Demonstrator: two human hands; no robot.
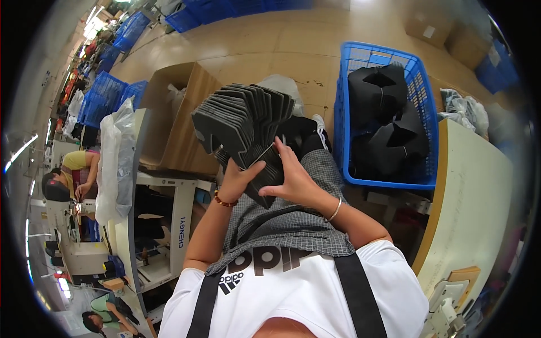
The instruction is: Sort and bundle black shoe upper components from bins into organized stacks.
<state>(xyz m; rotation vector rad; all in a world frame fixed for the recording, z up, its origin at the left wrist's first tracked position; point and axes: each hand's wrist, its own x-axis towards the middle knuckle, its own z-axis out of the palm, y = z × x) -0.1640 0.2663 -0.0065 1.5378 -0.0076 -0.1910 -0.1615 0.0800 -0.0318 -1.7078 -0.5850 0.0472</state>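
Note:
Above my lap is a thick stack of flat black cut pieces [242, 115], apparently stiff padded sheets, fanned out at its far end. A thin light cord or band [265, 151] crosses the stack near its narrow middle. My left hand [239, 180] grips the stack's left side, some of its fingers hidden by the pieces. On the other side my right hand [294, 179] holds the near end, thumb toward me and fingers reaching forward along the edge. The pieces taper to a point between my two hands.
A blue plastic crate [389, 181] with black molded pieces [389, 141] stands at the right, beside a pale worktable [473, 186]. An open cardboard box [189, 121] is at the left, behind a sewing table [127, 242]. Two people [84, 169] work further left.

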